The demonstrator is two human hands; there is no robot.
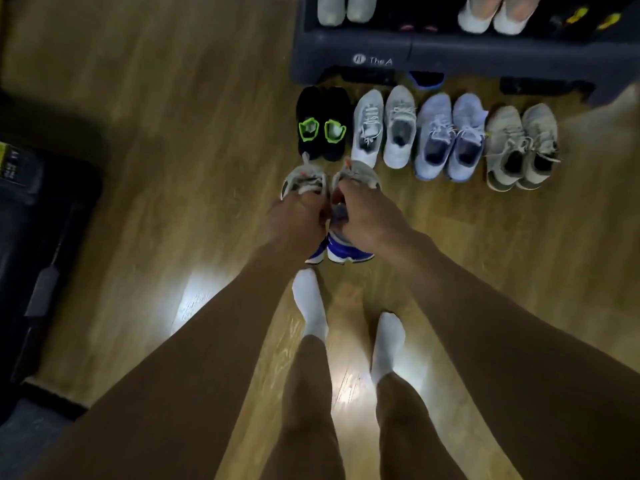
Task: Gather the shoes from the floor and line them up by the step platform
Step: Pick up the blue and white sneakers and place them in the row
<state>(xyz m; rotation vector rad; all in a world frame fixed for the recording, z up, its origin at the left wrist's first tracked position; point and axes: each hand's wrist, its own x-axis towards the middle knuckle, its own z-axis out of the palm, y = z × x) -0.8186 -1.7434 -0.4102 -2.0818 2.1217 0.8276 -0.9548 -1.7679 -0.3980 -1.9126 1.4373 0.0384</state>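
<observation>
Left hand (298, 220): grip closed around one grey-and-blue shoe (302, 182). Right hand (367, 216): grip closed around its mate (358, 174). The two are held side by side over the floor (173, 168), near the black pair (322, 124) of the row of pairs (450, 136) before the step platform (450, 53).

1. Floor (166, 98): wood-grain planks in a warm yellow-brown, with the grain running diagonally across the view.
2. Light: two bright white glare patches lie on the floor, one left of centre (197, 296) and one at lower centre (349, 386). The surrounding floor is dim.
3. Left edge: large black equipment (45, 237) stands on the floor; its type cannot be determined. A yellow label (6, 161) sits on its upper part.
4. Lower-left corner: a grey surface (20, 445), bordered by a dark strip (52, 396).
</observation>
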